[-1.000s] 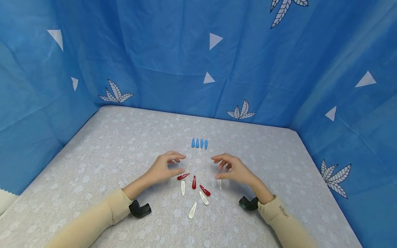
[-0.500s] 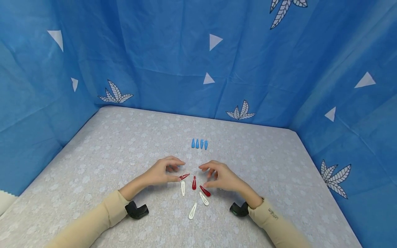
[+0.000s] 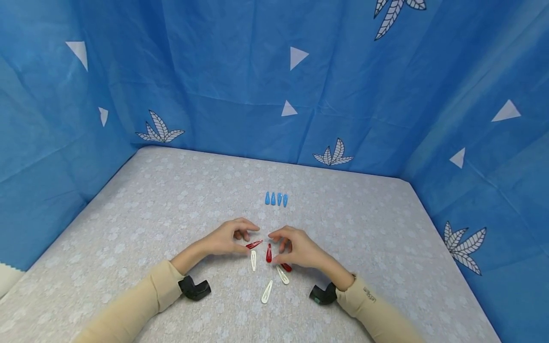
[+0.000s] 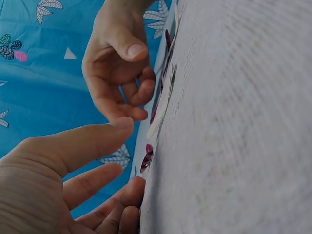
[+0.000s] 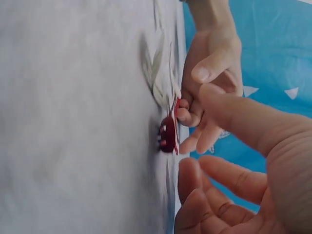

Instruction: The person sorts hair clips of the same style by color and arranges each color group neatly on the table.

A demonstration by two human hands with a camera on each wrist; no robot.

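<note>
My left hand (image 3: 224, 237) hovers low over the table, thumb and fingers spread apart, with the thumb tip right at a red snap hair clip (image 3: 256, 244). Opposite it, my right hand (image 3: 303, 248) reaches in from the right with fingers loosely bent, nothing between them. Its thumb comes close to an upright-lying red hair clip (image 3: 269, 253) and partly covers another red hair clip (image 3: 286, 267). White hair clips lie nearer me: one by the left thumb (image 3: 253, 261), one slanted (image 3: 282, 275), one at the front (image 3: 267, 291). In the right wrist view, a red clip (image 5: 167, 134) lies just beyond my fingers.
Several blue hair clips (image 3: 276, 199) lie in a neat row farther back. A pale floral cloth covers the table (image 3: 180, 186). Blue curtains (image 3: 240, 71) hang behind and at both sides. Black wrist cameras (image 3: 195, 288) sit under both forearms.
My right hand has moved left and slightly nearer, over the red clips; a white clip formerly beside its thumb is now hidden. The left hand has come slightly nearer, its thumb reaching the left red clip.
</note>
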